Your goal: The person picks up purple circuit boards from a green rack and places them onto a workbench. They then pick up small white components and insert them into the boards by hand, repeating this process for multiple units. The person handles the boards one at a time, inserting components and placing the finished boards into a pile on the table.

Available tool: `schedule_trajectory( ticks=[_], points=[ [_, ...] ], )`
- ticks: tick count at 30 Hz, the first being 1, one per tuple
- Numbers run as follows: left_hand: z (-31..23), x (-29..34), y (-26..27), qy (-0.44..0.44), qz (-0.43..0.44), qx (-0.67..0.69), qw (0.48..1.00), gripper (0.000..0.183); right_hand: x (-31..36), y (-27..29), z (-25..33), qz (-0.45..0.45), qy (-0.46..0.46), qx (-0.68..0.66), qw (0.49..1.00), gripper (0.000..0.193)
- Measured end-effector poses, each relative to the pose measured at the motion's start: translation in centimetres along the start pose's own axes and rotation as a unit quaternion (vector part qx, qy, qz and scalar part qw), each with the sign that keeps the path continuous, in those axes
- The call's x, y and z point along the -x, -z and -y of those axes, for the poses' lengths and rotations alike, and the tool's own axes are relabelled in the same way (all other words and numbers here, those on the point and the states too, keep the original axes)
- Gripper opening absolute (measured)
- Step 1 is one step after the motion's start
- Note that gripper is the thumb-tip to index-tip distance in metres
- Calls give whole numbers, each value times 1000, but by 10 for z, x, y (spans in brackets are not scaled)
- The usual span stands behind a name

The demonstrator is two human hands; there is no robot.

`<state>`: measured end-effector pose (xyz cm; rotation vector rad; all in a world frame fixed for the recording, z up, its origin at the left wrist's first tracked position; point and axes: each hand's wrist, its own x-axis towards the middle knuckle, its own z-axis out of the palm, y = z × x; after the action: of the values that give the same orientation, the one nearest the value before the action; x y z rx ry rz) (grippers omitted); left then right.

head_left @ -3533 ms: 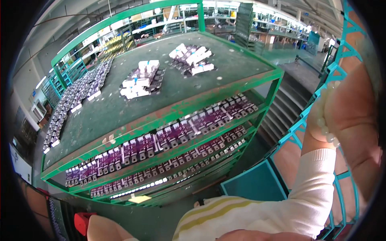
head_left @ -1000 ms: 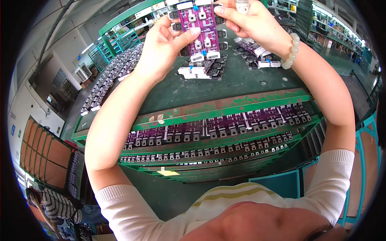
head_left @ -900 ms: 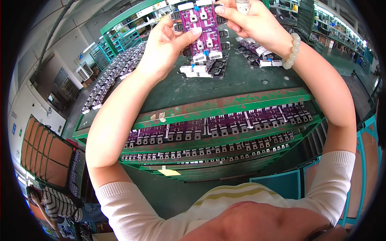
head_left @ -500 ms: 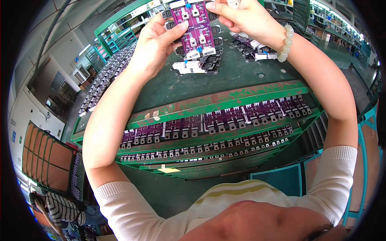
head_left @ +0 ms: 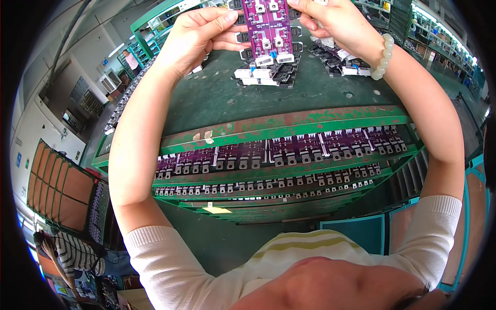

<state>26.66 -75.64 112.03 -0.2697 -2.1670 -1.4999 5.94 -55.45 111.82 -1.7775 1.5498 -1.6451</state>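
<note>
A purple circuit board (head_left: 269,32) with black side terminals and white connectors at its near end is held upright over the green tabletop (head_left: 217,103). My left hand (head_left: 201,39) closes on its left edge, thumb on a black terminal and fingers behind. My right hand (head_left: 330,20) pinches the board's upper right edge. The board's far end runs out of the picture. Just below it lies a stack of similar boards (head_left: 256,78) with white connectors facing me. To the right, another pile of boards (head_left: 343,64) rests beside my right wrist.
Green rack shelves (head_left: 289,163) full of purple boards run under the tabletop's front edge. A long row of boards (head_left: 124,98) stands at the left. A person in a striped top (head_left: 77,253) is at lower left; another person (head_left: 132,61) stands far back.
The board sits higher and further right in the picture, as does the view around it. My left thumb has shifted from the board's face to its left edge.
</note>
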Motion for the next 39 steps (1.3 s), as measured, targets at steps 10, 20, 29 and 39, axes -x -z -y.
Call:
schedule_trajectory(
  ticks=[10, 20, 29, 39],
  points=[
    [-5, 3, 5, 29, 19, 24, 999, 26, -3, 1, -3, 9, 20, -15, 1000, 17],
    [0, 1, 9, 53, 26, 50, 997, 32, 0, -2, 2, -14, 6, 24, 1000, 17],
    [-4, 4, -18, 58, 3, -134, 989, 50, 5, -4, 10, -19, -20, 53, 998, 19],
    [-4, 3, -30, 65, 19, -124, 990, 52, 0, -3, 0, -9, 27, 37, 999, 17]
  ],
)
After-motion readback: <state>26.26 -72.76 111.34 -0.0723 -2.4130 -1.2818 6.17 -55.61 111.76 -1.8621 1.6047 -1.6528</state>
